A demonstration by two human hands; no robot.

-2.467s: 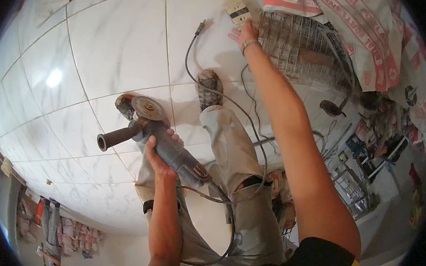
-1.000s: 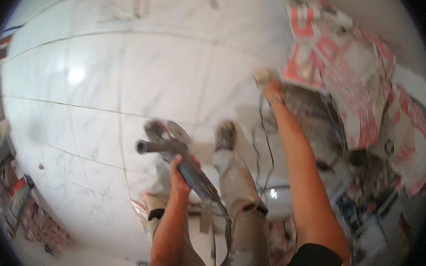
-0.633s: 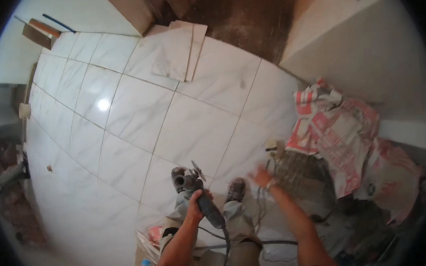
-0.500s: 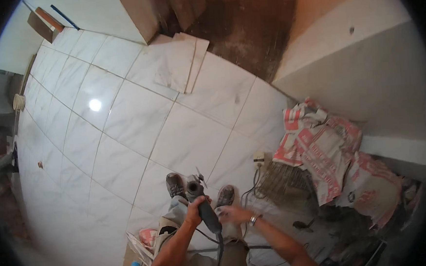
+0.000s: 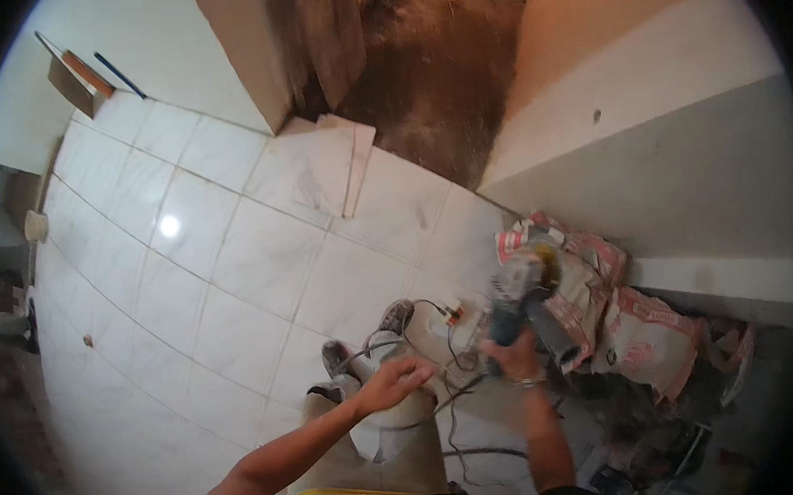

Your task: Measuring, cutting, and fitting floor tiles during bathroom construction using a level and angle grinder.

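Note:
My right hand (image 5: 515,356) is closed around an angle grinder (image 5: 506,321) with a dark teal body, a grey metal head and a yellow part at its far end. Motion blurs it, and a thick dark grey cylinder (image 5: 551,331) lies along its right side. It is in front of crumpled red-and-white paper sacks (image 5: 654,345). My left hand (image 5: 394,386) is over my knees, fingers curled in, with nothing visible in them. Dark cable (image 5: 464,390) loops past my legs and shoes, partly behind the left hand.
A plug and socket (image 5: 453,314) sit on the white tile floor (image 5: 261,256) by my shoes. Loose tile pieces (image 5: 341,165) lie at a doorway to a dark brown floor (image 5: 440,72). Walls stand left and right of it. Dark clutter (image 5: 643,423) lies at the near right.
A dark power tool was in my left hand over my legs; that hand is now without it. My right hand has moved right and holds the grinder near the sacks. The view has shifted.

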